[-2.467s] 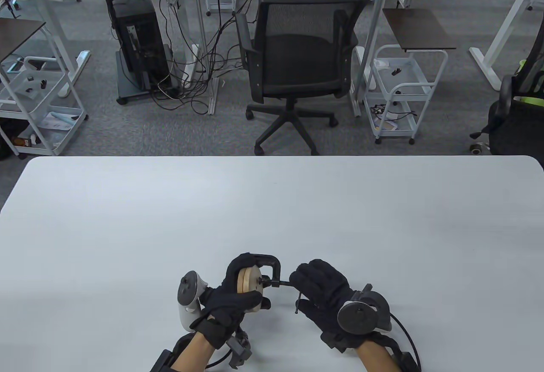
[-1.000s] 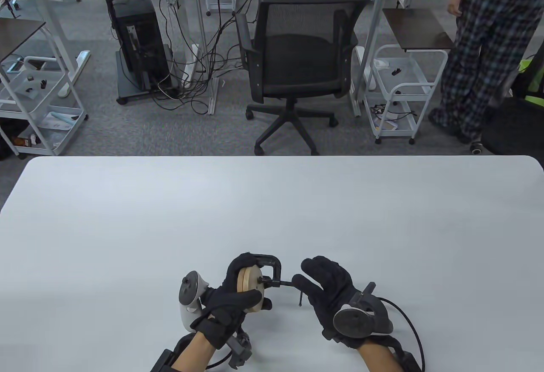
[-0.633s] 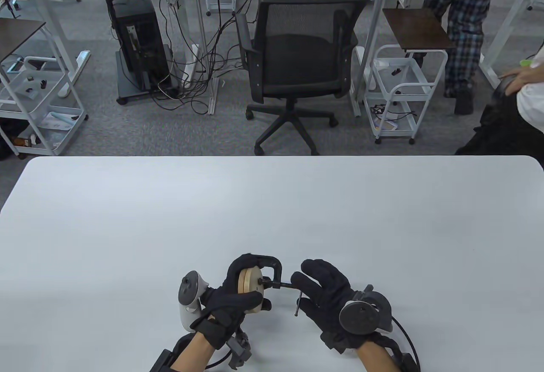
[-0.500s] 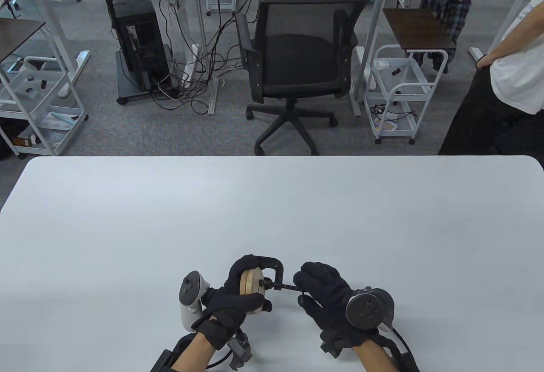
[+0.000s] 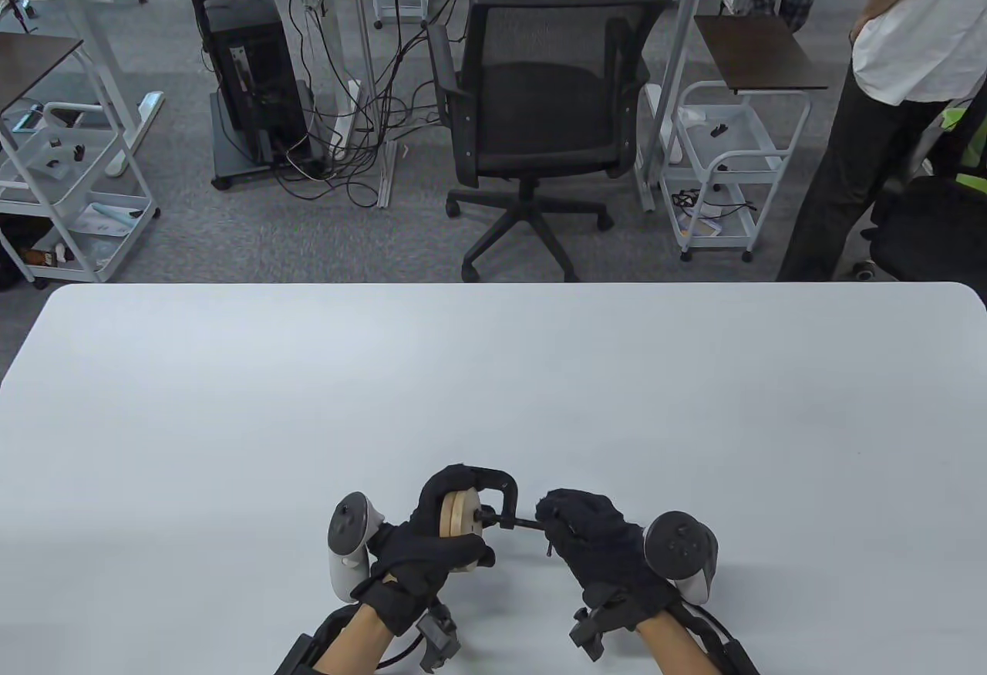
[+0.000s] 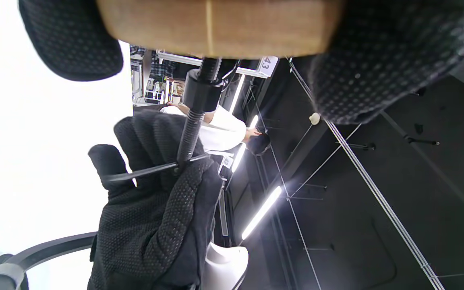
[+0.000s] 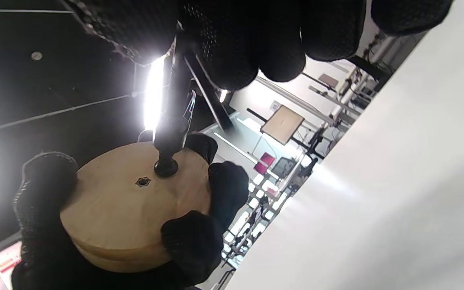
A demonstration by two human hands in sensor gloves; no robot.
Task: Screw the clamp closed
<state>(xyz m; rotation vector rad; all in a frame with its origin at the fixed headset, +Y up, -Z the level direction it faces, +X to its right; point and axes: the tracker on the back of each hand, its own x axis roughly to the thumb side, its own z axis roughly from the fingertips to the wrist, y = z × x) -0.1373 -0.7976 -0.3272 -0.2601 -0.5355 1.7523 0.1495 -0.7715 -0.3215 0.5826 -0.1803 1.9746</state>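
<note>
The right hand (image 5: 590, 544), spread half a second ago, has curled and now pinches the screw's crossbar (image 6: 151, 171); the left hand (image 5: 432, 544) still grips the wooden discs (image 5: 456, 514) inside the black clamp (image 5: 493, 486) (just above the table (image 5: 493, 366)); a white-shirted bystander (image 5: 902, 50) has stepped closer.

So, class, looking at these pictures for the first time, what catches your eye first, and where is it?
Two black-gloved hands meet at the table's near edge: the left hand grips two stacked wooden discs inside a black clamp, and the right hand pinches the handle bar at the end of the screw. In the right wrist view the screw tip presses on the disc's face. Beyond the table stands a black chair.
</note>
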